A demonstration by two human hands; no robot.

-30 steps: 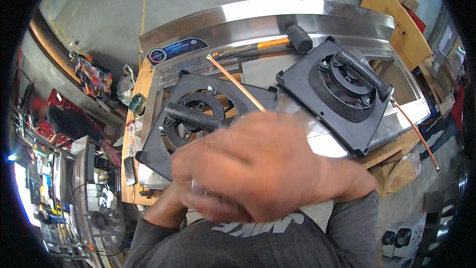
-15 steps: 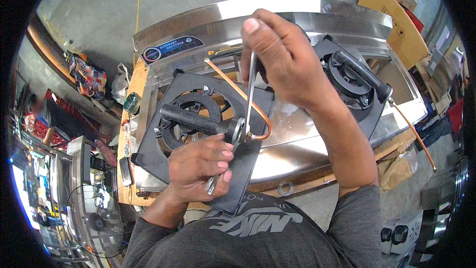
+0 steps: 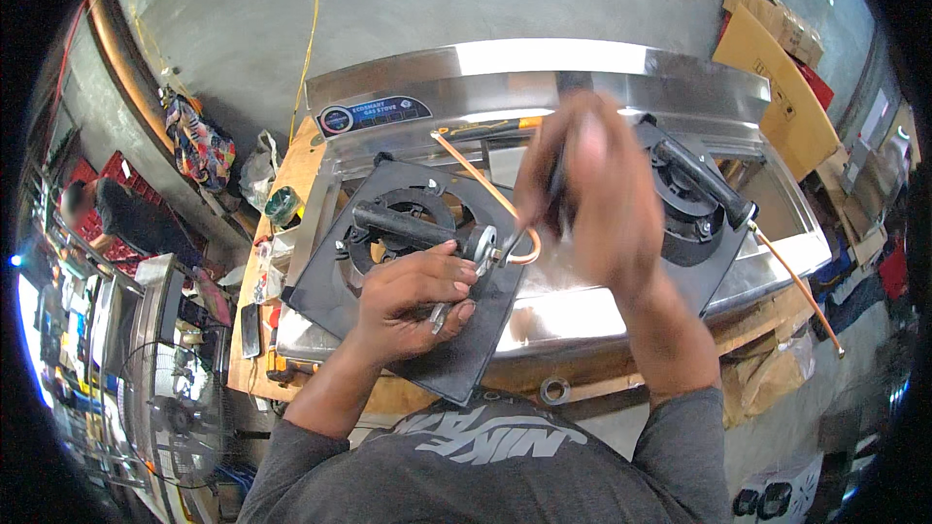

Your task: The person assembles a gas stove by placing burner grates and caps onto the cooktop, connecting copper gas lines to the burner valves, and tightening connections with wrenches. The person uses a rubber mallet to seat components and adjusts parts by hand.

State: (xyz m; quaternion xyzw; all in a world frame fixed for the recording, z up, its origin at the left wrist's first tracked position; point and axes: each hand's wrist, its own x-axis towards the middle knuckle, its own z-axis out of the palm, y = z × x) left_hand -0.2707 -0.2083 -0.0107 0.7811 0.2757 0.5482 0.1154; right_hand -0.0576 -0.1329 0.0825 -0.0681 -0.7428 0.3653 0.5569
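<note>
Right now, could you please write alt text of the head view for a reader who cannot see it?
A person's left hand holds a metal wrench at the end of a black burner tube, beside a bent copper pipe; the right hand, blurred, hovers nearby, its grip unclear. Two black burner plates lie over a stainless-steel stove body on a wooden bench.

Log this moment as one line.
left hand: gripping wrench near burner tube end | right hand: motion-blurred, grip unclear | copper pipe: bent, near same end
</note>
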